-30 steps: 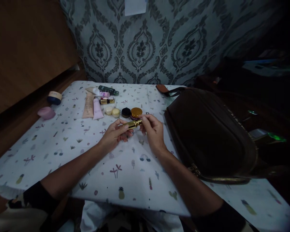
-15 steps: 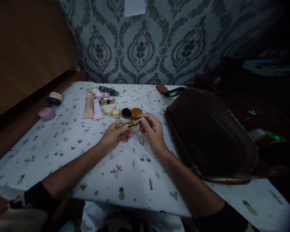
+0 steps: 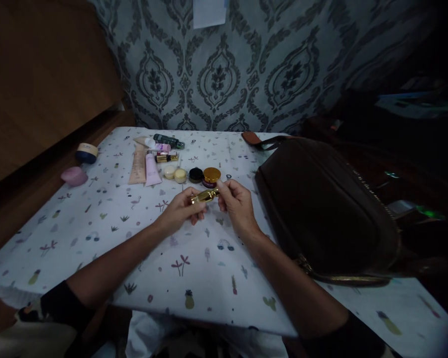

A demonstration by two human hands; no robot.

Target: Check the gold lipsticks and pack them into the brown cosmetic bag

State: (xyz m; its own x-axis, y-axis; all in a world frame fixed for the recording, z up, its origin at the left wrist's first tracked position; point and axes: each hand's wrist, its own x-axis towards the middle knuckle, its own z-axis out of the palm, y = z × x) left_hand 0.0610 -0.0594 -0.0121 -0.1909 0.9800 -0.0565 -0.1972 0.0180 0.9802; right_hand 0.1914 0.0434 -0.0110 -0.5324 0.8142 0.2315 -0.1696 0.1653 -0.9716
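A slim, shiny gold cosmetic tube (image 3: 204,197) is held level above the table by both of my hands. My left hand (image 3: 182,208) is closed round its left part, thumb in front. At the other end, the thumb and fingers of my right hand (image 3: 236,201) pinch the tip. Just beyond the tube stand a gold-lidded jar (image 3: 211,176) and a small black jar (image 3: 196,174). Two small cream-coloured pots, one of them a pale yellow pot (image 3: 180,175), are to their left.
Farther left lie a beige tube (image 3: 138,166), a lilac tube (image 3: 152,170), a gold-and-black tube (image 3: 167,157) and a dark green bottle (image 3: 168,140). A pink sponge (image 3: 73,176) and a beige-and-navy jar (image 3: 86,153) are near the left edge. A large brown bag (image 3: 321,209) occupies the right side.
The gold tube has turned slightly in my fingers and sits a little lower. My left hand's fingers have shifted round it. The view has moved slightly.
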